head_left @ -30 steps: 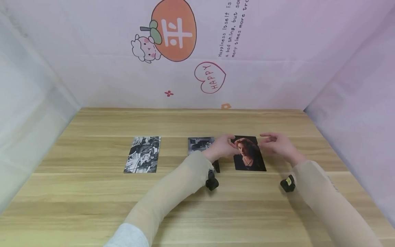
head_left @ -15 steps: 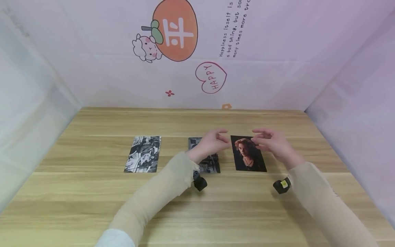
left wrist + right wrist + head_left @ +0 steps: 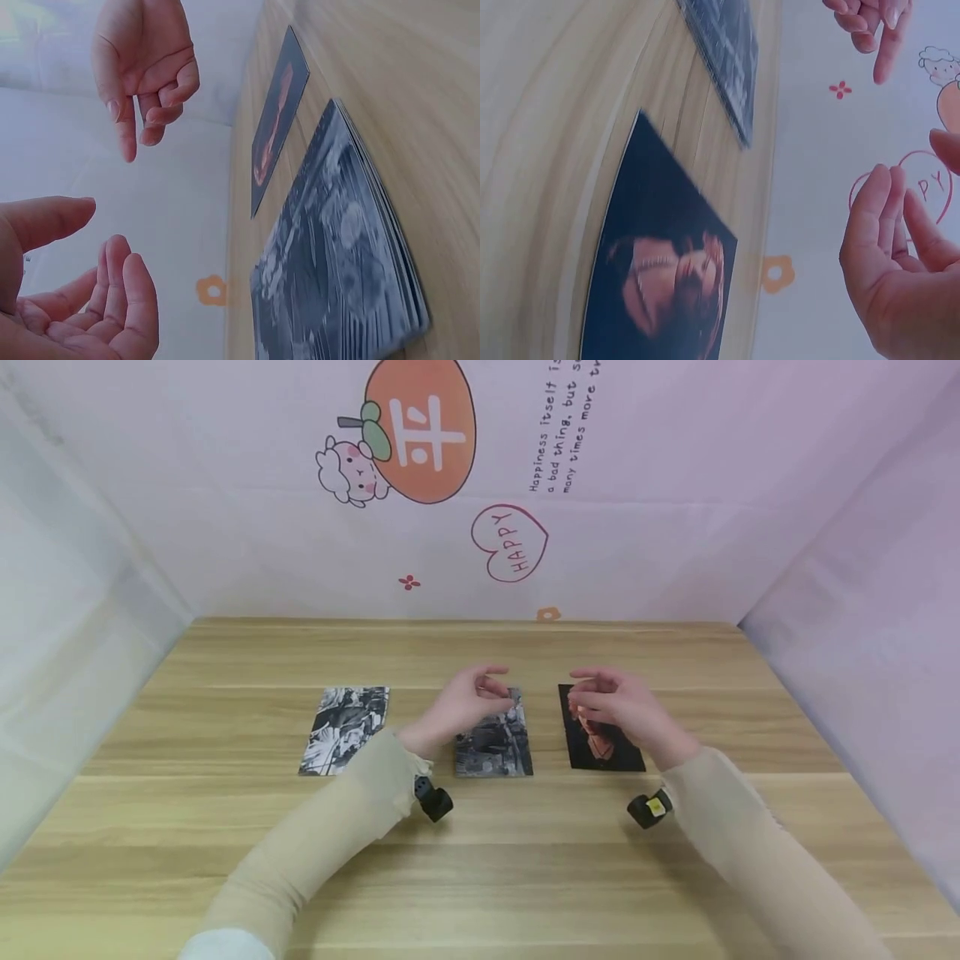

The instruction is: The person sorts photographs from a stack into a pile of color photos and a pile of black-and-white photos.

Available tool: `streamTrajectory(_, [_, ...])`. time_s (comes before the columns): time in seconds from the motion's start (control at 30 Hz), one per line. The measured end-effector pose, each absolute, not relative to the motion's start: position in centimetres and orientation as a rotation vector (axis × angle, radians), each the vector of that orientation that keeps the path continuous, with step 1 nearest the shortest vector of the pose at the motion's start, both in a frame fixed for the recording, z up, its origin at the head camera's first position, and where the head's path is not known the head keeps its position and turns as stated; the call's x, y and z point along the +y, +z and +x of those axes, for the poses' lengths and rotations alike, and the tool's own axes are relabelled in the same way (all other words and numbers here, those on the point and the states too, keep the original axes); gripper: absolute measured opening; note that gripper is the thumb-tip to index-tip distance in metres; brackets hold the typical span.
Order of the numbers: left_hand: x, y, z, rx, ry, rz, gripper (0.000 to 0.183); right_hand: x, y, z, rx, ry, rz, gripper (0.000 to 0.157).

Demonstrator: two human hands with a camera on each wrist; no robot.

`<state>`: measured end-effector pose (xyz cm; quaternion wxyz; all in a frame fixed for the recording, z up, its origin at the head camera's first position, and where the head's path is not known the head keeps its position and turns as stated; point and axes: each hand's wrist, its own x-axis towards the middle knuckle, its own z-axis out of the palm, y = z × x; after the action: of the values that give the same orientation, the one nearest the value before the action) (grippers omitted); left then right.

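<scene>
Three photo cards lie in a row on the wooden table. My left hand (image 3: 459, 703) hovers over the middle black-and-white card (image 3: 491, 752), its fingers loosely bent and holding nothing. In the left wrist view that card tops a stack (image 3: 330, 247) of several cards. My right hand (image 3: 628, 703) is above the dark colour portrait photo (image 3: 611, 758), also holding nothing, and hides part of the picture. The right wrist view shows the portrait (image 3: 667, 277) flat, apart from the fingers (image 3: 870, 210). The left black-and-white photo (image 3: 341, 727) is partly covered by my left sleeve.
Bare wood of the table (image 3: 510, 877) stretches in front of the cards. A white printed cloth (image 3: 637, 552) stands as the back wall, with more pale cloth at both sides. Small black cameras (image 3: 435, 802) hang under the wrists.
Both hands have moved left: my left hand from beside the portrait to above the middle stack, my right from the portrait's right edge to over it. The cards lie where they were.
</scene>
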<state>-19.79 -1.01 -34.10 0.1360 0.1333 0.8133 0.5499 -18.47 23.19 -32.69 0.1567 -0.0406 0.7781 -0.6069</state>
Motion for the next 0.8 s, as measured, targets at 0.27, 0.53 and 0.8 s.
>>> streamTrajectory(0.27, [-3.0,-34.0,-19.8,2.358,1.585,0.339,0.053,21.6,-33.1,-18.6,2.244,-1.700,-0.114,0.051])
streamTrajectory(0.53, [-4.8,-34.3,-19.6,2.371,1.553,0.277,0.054,20.5,-33.4,-18.7,2.250,-1.644,-0.143,0.047])
streamTrajectory(0.8, [-6.1,-35.2,-19.4,2.403,1.510,0.229,0.056,19.7,-34.3,-18.8,2.234,-1.608,-0.130,0.047])
